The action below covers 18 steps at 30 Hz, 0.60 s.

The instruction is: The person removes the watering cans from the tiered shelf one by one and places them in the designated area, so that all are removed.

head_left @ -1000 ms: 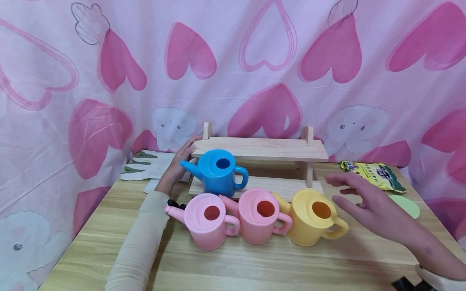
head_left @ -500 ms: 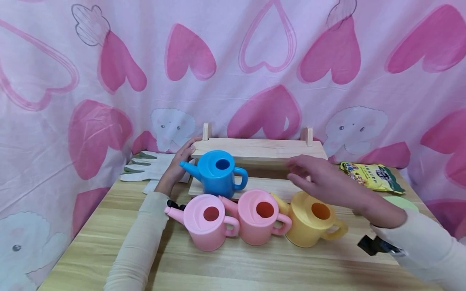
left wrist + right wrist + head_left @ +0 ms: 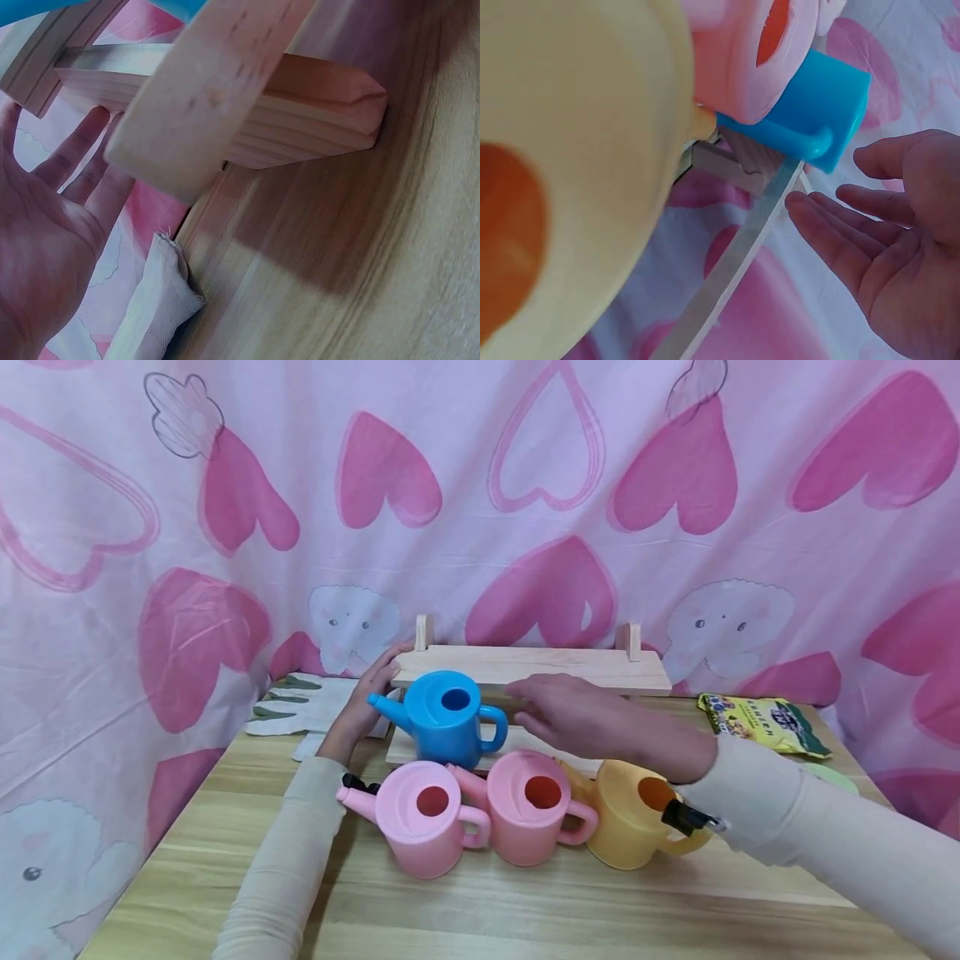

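The two bare hands flank the upper board of a two-tier wooden shelf (image 3: 555, 665). The left hand (image 3: 367, 692) rests at the board's left end, its fingers extended in the left wrist view. The right hand (image 3: 573, 714) is held in front of the shelf, fingers extended and thumb spread from them, grasping nothing; in the right wrist view a gap separates it from the blue watering can (image 3: 444, 731). This can stands upright at the left part of the lower board, between the hands, its handle just beside the right fingertips. Its long axis, spout to handle, runs left to right along the shelf; the spout points left and slightly upward.

On the wood-grain table (image 3: 465, 914), the light pink watering can (image 3: 418, 839), the deeper pink watering can (image 3: 521, 835) and the yellow watering can (image 3: 618, 835) form a row in front, spouts likewise leftward. A white glove (image 3: 315, 700) with green-marked fingers lies left of the shelf. At right lie a pale green disc (image 3: 834, 779), partly covered by the right sleeve (image 3: 817, 810), and a yellow-and-green packet (image 3: 765, 725); its printed lettering cannot be read with certainty.
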Available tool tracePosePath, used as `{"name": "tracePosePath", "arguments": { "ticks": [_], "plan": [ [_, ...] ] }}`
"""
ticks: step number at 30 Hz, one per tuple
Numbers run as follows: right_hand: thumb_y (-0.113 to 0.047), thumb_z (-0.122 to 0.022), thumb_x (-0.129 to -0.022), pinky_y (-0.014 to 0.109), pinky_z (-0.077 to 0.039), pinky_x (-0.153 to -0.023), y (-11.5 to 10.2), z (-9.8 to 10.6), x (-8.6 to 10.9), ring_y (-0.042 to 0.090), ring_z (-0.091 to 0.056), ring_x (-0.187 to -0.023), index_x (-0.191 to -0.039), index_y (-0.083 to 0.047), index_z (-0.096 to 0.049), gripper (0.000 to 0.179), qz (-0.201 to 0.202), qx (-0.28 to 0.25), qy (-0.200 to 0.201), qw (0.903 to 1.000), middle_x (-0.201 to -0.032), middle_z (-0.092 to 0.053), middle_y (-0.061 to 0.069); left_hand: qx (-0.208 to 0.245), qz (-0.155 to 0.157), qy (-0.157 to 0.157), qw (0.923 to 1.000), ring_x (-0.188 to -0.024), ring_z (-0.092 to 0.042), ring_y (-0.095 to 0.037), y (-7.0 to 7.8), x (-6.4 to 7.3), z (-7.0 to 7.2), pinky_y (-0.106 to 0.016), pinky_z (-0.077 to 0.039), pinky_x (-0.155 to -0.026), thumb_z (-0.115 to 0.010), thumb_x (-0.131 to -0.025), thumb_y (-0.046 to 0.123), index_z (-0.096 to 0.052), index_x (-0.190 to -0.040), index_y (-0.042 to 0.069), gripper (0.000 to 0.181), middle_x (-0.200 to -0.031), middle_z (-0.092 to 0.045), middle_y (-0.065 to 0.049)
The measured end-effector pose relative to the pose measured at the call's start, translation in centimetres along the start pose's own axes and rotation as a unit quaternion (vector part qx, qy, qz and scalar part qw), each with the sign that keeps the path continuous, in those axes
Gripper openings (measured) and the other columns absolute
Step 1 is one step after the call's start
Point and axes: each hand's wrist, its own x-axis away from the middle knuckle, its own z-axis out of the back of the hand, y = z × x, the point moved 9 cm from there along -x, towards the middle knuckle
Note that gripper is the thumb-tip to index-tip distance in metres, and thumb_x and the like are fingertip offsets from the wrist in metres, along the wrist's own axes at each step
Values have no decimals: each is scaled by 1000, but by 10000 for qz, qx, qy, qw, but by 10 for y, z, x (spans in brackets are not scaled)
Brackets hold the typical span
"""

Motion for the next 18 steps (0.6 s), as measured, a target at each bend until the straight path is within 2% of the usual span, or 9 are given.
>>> {"name": "tracePosePath", "arguments": {
  "ticks": [7, 11, 18],
  "plan": [
    [-16, -68, -101, 26, -57, -74, -9, -17, -25, 15, -63, -85, -125, -10, -69, 25, 192, -324, -312, 9988, -100, -69, -1, 33, 14, -48, 10000, -145, -35, -37, 0, 1, -1, -61, -25, -117, -41, -109, 44, -40, -157, 16, 56, -162, -34, -10],
    [-17, -67, -102, 25, -56, -71, -10, -21, -33, 15, -62, -77, -115, -10, -70, 15, 213, -387, -364, 9984, -87, -67, 0, 8, 31, -18, 10000, -146, -34, -38, 0, 1, 0, -62, -26, -117, -40, -110, 43, -39, -158, 16, 55, -163, -33, -10],
    [-12, -72, -98, 24, -58, -74, -8, -24, -38, 13, -66, -81, -116, -6, -70, 19, 310, -552, -403, 9972, -95, -71, 1, 22, 115, 10, 9999, -145, -35, -37, 0, 1, -1, -62, -27, -116, -42, -109, 47, -39, -158, 18, 57, -162, -34, -8]
  ]
}}
